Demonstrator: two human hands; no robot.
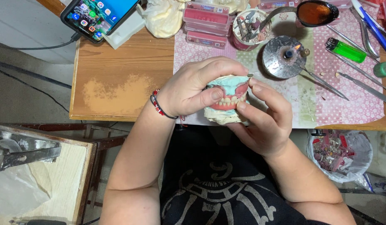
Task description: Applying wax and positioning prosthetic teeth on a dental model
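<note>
Two hands meet over the near edge of the counter [118, 62], holding a dental model [227, 100] between them, above the person's lap. The left hand [193, 87] wraps over the top and back of the model, thumb pressed across the pink gum just above the row of teeth, fingers clamped on the plaster so it sits steady and tilted toward the eyes. The right hand [266, 121] supports it from the other side: its lower fingers close on the pale base, while thumb and forefinger pinch a small dark tool tip [250, 76] at the model's upper edge, likely for fine control there. Just beyond, a lit spirit burner [284, 56] stands on the patterned mat [338, 100], near enough to warm instruments; thin metal tools [324, 83] lie beside it, with a green lighter [346, 50] further back. A phone [97, 14] leans propped at the far left corner.
</note>
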